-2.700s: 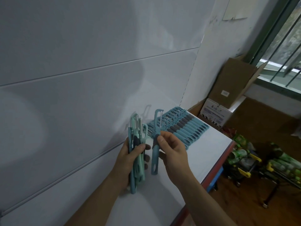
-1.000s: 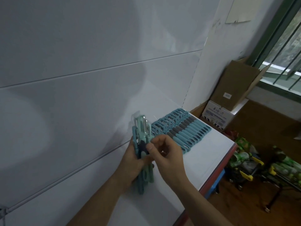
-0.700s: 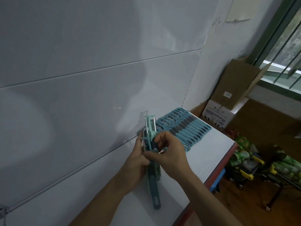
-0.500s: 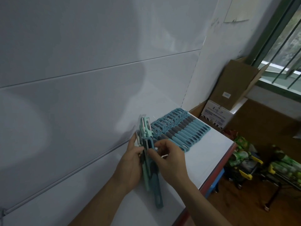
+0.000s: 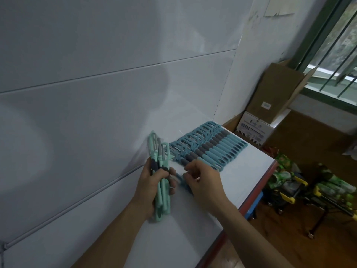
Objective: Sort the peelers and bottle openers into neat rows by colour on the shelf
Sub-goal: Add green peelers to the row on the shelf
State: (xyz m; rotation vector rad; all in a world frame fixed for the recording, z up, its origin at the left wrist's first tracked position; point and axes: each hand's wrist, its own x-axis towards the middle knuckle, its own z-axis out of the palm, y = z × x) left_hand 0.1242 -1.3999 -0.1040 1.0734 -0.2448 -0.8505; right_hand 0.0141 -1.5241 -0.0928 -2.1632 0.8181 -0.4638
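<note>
Your left hand [image 5: 152, 182] is wrapped round the handles of a bundle of mint-green plastic peelers [image 5: 161, 190], held upright with the blades on top. Your right hand [image 5: 202, 180] pinches a single blue plastic peeler [image 5: 182, 183] low over the white shelf [image 5: 241, 176], just beside the row of blue, grey-collared peelers [image 5: 212, 149]. They look light, stiff and smooth, likely to slide against each other, so grip the handles, clear of the metal blades.

Dim daylight entered the green-framed barred window [image 5: 336, 55], upper right; soft shadows mottled the glossy white wall panel [image 5: 87, 105]; edges bowed.
</note>
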